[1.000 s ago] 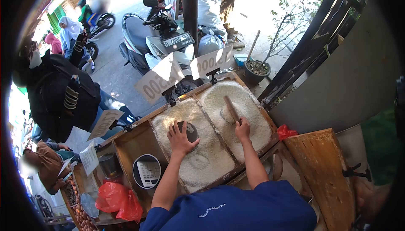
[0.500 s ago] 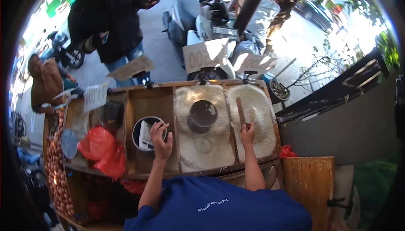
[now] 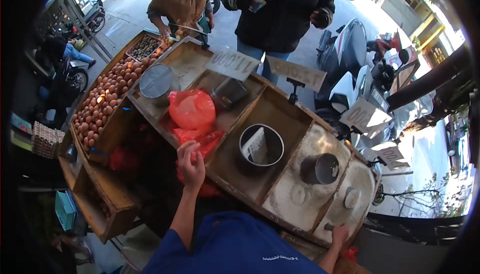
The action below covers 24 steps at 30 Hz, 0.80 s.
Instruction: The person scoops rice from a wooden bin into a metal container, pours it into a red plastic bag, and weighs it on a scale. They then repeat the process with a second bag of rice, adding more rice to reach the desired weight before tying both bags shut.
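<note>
My left hand [image 3: 191, 166] is raised beside a knotted red plastic bag [image 3: 192, 111], its fingers bent and apart, overlapping the bag's lower folds in this view. My right hand [image 3: 341, 234] is closed round a wooden stick [image 3: 328, 227] at the near end of the right-hand rice compartment; only a short brown end of the stick shows. A rounded heap of rice [image 3: 352, 197] stands farther up that compartment. In the neighbouring rice compartment [image 3: 285, 201] sits a dark metal measuring can [image 3: 320, 169]. A round metal pot [image 3: 261, 145] with a white calculator-like object [image 3: 256, 146] inside occupies the wooden compartment to the left.
Many brown eggs [image 3: 107, 94] fill the stall's left side, near a round metal lid [image 3: 156, 81]. Price signs [image 3: 297, 73] are clipped along the far edge. A person in a black jacket [image 3: 280, 11] and another in brown [image 3: 180, 4] stand across the stall, with motorcycles [image 3: 350, 49] behind.
The view has swung left. My left hand has moved from over the pot to the red bag. My right hand, still gripping the stick, has drawn back to the compartment's near end.
</note>
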Each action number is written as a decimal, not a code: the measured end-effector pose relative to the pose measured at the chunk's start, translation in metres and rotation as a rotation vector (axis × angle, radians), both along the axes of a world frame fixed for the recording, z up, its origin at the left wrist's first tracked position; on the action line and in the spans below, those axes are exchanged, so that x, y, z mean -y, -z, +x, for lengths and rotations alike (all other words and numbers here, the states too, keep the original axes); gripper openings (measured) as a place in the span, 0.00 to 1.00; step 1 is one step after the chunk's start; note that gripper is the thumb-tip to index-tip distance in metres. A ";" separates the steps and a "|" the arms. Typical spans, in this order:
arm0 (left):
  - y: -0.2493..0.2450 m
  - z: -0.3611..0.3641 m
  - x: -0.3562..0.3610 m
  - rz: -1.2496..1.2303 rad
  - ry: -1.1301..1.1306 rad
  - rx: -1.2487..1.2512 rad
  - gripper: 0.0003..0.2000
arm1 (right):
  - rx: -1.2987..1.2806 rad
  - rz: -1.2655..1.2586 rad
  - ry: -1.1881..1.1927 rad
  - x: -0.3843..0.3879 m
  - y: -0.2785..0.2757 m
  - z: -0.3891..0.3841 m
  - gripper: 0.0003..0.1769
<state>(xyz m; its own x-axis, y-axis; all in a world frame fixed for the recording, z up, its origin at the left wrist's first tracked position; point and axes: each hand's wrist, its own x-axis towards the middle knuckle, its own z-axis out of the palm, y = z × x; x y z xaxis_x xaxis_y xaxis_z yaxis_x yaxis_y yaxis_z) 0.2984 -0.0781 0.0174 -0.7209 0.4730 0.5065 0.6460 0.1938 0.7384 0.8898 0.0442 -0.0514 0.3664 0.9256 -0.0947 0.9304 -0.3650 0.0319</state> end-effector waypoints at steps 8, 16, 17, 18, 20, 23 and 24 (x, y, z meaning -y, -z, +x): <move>0.093 -0.171 -0.088 -0.090 0.102 0.430 0.30 | -0.057 -0.125 -0.018 -0.089 -0.008 0.038 0.46; 0.081 -0.163 -0.137 -0.308 0.271 0.234 0.14 | -0.308 -0.102 -0.022 -0.146 0.016 0.041 0.72; 0.078 -0.163 -0.139 -0.311 0.267 0.229 0.14 | -0.242 -0.114 -0.054 -0.150 0.023 0.039 0.75; 0.081 -0.165 -0.138 -0.279 0.273 0.243 0.14 | -0.247 -0.117 -0.055 -0.152 0.023 0.034 0.75; 0.086 -0.168 -0.136 -0.250 0.274 0.253 0.14 | -0.231 -0.191 -0.056 -0.156 0.019 0.026 0.74; 0.097 -0.175 -0.132 -0.124 0.283 0.340 0.14 | -0.217 -0.250 0.004 -0.162 0.023 0.018 0.74; 0.097 -0.176 -0.130 -0.127 0.288 0.357 0.15 | -0.220 -0.256 -0.008 -0.163 0.026 0.018 0.74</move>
